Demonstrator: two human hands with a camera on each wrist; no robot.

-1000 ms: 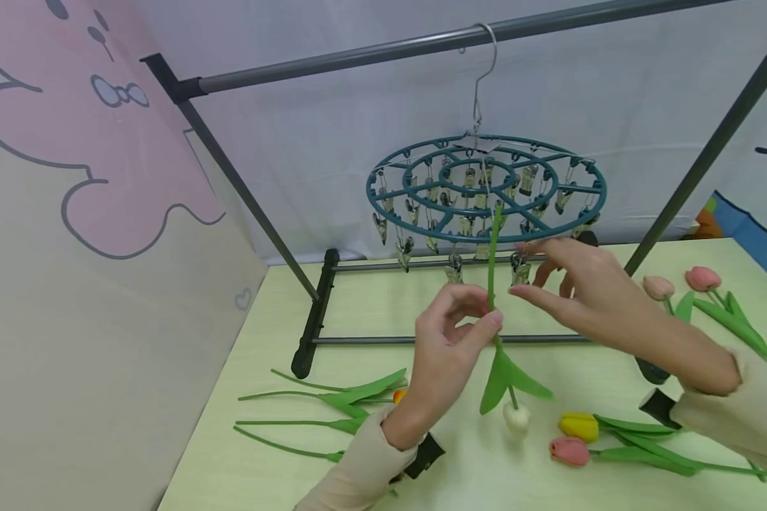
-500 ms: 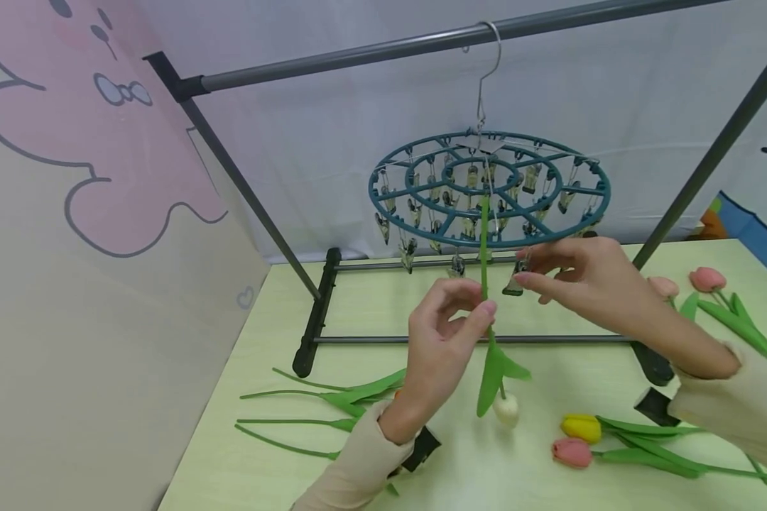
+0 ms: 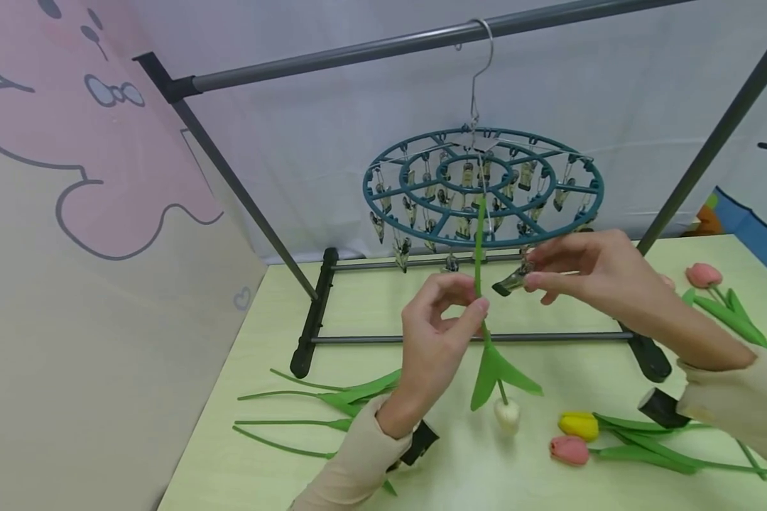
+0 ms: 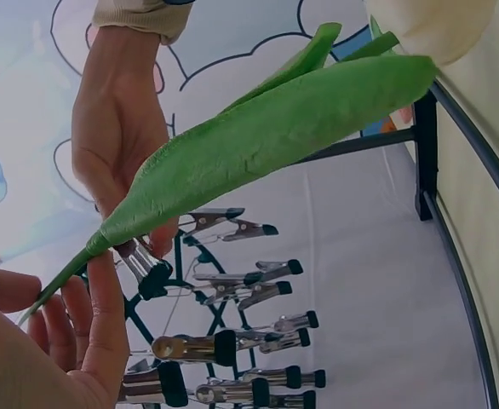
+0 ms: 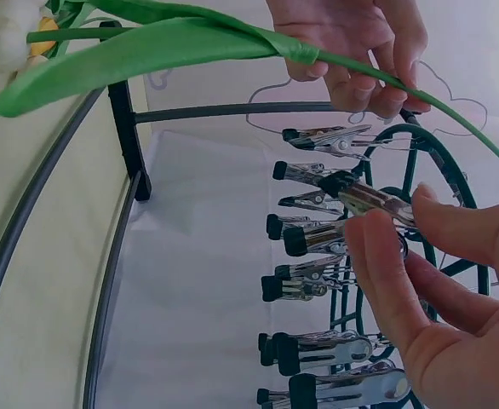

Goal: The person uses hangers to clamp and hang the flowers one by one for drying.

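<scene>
A white artificial tulip (image 3: 507, 416) hangs head down, its green stem pinched between thumb and fingers of my left hand (image 3: 436, 333). The stem's free end points up in front of the teal round clip hanger (image 3: 383, 213). Just right of the stem, my right hand (image 3: 591, 273) pinches a metal clip (image 3: 513, 279) that hangs from the hanger's rim. In the right wrist view that clip (image 5: 373, 200) has its dark-tipped end toward the stem, apart from it. The left wrist view shows the tulip's long leaf (image 4: 258, 141) crossing in front of the right hand.
The hanger hooks over a grey rack bar (image 3: 358, 53); its other metal clips (image 3: 401, 252) dangle around it. Several tulips lie with stems (image 3: 287, 422) leftward on the table. A yellow tulip (image 3: 578, 426) and a pink tulip (image 3: 569, 450) lie right, another pink tulip (image 3: 703, 275) farther back.
My right hand has taken hold of the hanging clip and tilted it toward the stem. My left hand has shifted the white tulip slightly left.
</scene>
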